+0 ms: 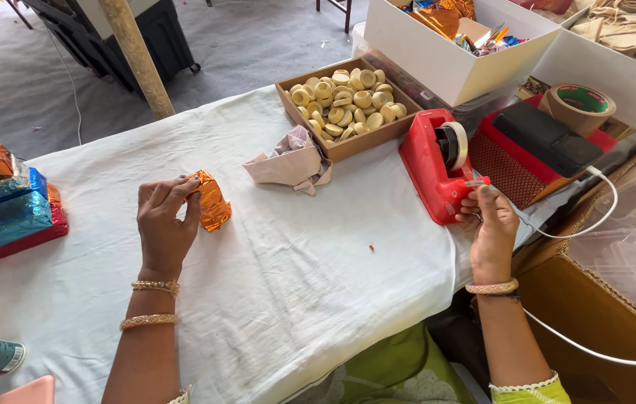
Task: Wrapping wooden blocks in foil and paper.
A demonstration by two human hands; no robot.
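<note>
1. The left hand (164,224) has thumb and fingertips pinched on the left edge of a small orange foil-wrapped packet (211,200), holding it upright on the white tablecloth (295,284). The packet sits left of centre on the table, well apart from the other things.

2. The right hand (491,228) has its fingertips closed at the front of the red tape dispenser (437,166), pinching at the tape end by the cutter; the strip itself is too thin to make out.

3. The packet looks light and crinkly. The foil would likely dent or tear under a hard squeeze and feel slick on its flat faces, so a gentle pinch on a folded edge or corner seems the surest hold.

4. The dispenser looks heavy and rigid, probably steady enough to stay put when tape is drawn off. The tape would be thin, sticky and apt to curl onto itself, best held by its very tip.

5. Just beyond the packet, toward the middle, lies a crumpled pale cloth (291,161); behind it stands a shallow cardboard tray (285,93) full of small round cream-coloured pieces (348,101).

6. At the far right sit a white box (437,60) of shiny wrappers, a roll of brown tape (578,107) and a white cable (595,217).

7. At the left edge lies a stack of blue, orange and red foil packets (3,206).
</note>
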